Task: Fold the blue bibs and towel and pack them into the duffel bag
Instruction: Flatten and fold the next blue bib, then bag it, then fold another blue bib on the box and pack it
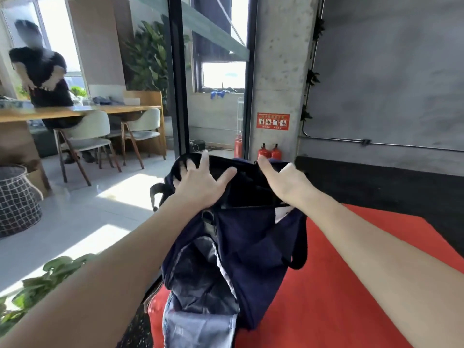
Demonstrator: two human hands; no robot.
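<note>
A navy duffel bag [251, 249] lies lengthwise on a red mat [351, 285], with its near end gaping open and dark lining showing. Pale blue cloth [195, 327] sticks out at that near opening; I cannot tell whether it is a bib or the towel. My left hand [200, 182] rests on the far top of the bag with fingers spread and straight. My right hand [283, 182] holds the bag's far right edge, thumb stretched toward a zipper end, its other fingers hidden behind the fabric.
A checked laundry basket [17, 199] stands on the floor at left, with a leafy plant [45, 280] below it. Two red fire extinguishers [270, 151] stand by the concrete pillar. Another person [42, 79] is at a wooden table [75, 111] with chairs.
</note>
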